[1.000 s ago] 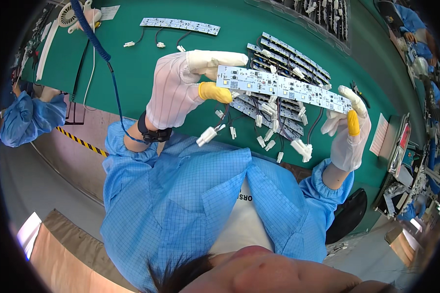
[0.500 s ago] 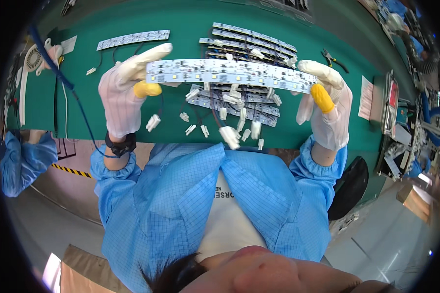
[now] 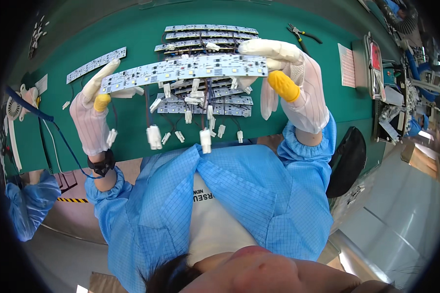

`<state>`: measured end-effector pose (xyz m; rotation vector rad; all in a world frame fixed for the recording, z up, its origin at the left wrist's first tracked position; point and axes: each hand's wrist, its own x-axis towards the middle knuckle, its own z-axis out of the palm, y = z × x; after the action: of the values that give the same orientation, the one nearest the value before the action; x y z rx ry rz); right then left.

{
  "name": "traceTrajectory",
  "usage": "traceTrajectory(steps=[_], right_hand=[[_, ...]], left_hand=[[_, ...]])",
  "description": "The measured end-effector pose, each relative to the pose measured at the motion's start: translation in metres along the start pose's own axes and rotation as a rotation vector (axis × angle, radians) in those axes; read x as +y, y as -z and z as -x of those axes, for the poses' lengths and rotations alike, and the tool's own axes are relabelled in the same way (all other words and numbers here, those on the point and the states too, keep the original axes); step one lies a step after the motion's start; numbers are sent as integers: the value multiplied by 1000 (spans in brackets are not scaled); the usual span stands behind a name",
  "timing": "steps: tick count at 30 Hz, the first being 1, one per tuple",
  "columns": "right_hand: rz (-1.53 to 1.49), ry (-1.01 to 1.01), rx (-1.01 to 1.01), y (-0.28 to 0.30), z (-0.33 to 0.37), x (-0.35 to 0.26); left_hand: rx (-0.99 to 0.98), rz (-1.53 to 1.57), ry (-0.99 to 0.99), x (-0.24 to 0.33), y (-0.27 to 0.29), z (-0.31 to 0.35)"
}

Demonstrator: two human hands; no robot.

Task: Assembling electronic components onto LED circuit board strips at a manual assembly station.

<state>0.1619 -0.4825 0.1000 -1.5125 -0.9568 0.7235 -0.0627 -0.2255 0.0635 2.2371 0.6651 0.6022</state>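
Between my two gloved hands a long white LED circuit board strip [image 3: 183,70] is held up, its left end lower than its right. My left hand [image 3: 96,97], with a yellow thumb cover, pinches the left end. The right end is gripped by my right hand [image 3: 291,80], also with a yellow thumb cover. White plug connectors [image 3: 154,137] hang on thin wires below the strip. Beyond and beneath it, several similar strips [image 3: 210,35] are stacked on the green table, partly hidden by the held one. Another single strip [image 3: 97,64] lies farther left.
Pliers [image 3: 302,35] lie at the far right of the green table [image 3: 298,14], near a printed sheet [image 3: 347,65] and a metal tray [image 3: 369,68]. A small fan [image 3: 22,105] stands at the left. A blue cord [image 3: 44,117] runs to my left wrist strap.
Both hands have carried the held strip to the left in the picture, and its left end has tipped lower. The whole view has also shifted and turned somewhat.
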Motion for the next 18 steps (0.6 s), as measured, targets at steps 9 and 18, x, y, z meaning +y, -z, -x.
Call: traceTrajectory(steps=[9,18], right_hand=[[-35,-16,63,1,-5,9],[78,-7,109,-4,-15,16]], left_hand=[[89,272,-14,10,-2,9],[35,268,-106,30,1,15]])
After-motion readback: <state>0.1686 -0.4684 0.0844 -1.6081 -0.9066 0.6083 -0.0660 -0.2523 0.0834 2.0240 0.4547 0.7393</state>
